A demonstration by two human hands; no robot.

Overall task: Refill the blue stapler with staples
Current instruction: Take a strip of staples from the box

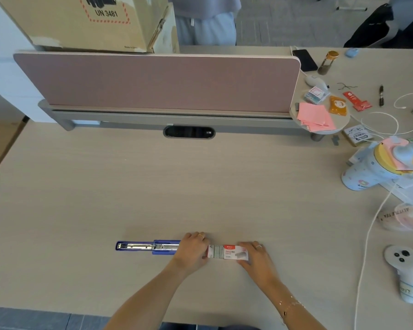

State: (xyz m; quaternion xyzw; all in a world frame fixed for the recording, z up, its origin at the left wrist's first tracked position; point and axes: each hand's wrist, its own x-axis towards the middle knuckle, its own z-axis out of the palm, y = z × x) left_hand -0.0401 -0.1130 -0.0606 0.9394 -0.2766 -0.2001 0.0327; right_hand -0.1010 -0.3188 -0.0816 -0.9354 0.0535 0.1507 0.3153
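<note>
Flatly, slim rectangular cardboard staple box (pixel 228 252)

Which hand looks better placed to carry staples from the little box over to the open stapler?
Probably the left hand. It sits between the staple box and the opened blue stapler, at the box's open end. The right hand steadies the box's far end.

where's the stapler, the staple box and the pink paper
blue stapler (pixel 138 247): head view, on its open metal staple channel
staple box (pixel 229 252): head view, on its red-and-white label
pink paper (pixel 316 116): head view, on the top sheet
</note>
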